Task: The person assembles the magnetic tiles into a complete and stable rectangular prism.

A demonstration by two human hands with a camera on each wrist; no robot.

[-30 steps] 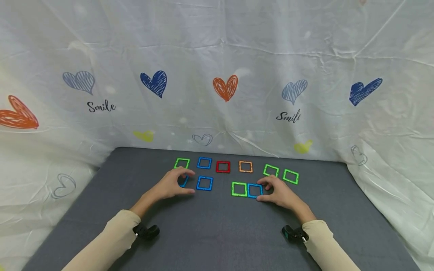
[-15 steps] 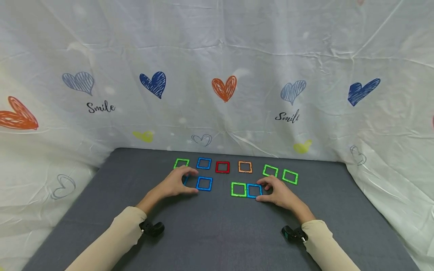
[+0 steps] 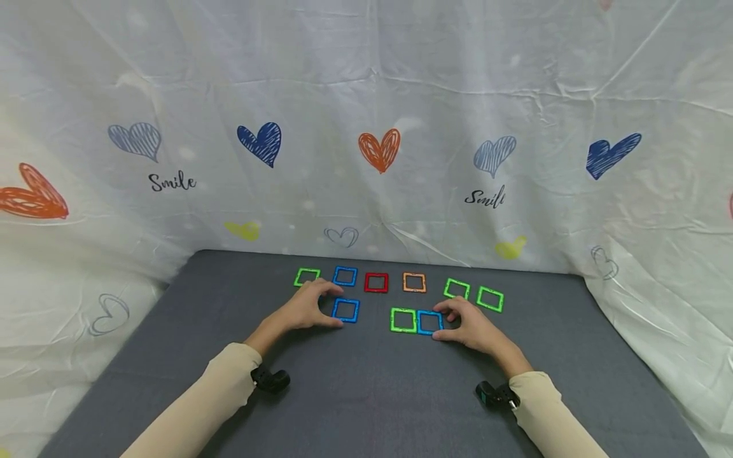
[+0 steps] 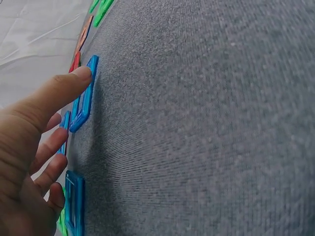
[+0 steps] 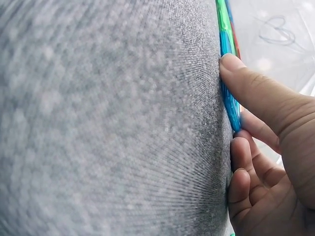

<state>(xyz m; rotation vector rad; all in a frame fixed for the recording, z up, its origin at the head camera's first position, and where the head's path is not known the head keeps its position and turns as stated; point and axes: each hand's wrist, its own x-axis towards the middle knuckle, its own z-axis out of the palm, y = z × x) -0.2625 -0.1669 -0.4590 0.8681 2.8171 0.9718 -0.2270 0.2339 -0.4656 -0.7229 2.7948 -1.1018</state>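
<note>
My right hand (image 3: 472, 324) pinches a blue square magnetic tile (image 3: 429, 312) between thumb and index finger. A green square tile (image 3: 403, 331) lies flat against its left edge. My left hand (image 3: 306, 308) is spread about another blue square tile (image 3: 357, 311), thumb at its front corner and fingertips behind it. In the left wrist view the thumb overlaps this blue tile (image 4: 87, 103); whether it touches cannot be told. A further blue tile (image 4: 75, 204) lies beneath the left fingers, hidden in the head view.
Along the back of the grey table (image 3: 366, 394) lie square tiles: green (image 3: 308, 270), blue (image 3: 345, 268), red (image 3: 376, 275), orange (image 3: 415, 275), and two green ones (image 3: 457, 281) at the right. A white curtain (image 3: 321, 197) with printed hearts hangs behind.
My left hand has slid rightward, past one blue tile to the one on its right. My right hand and the tiles stay in place.
</note>
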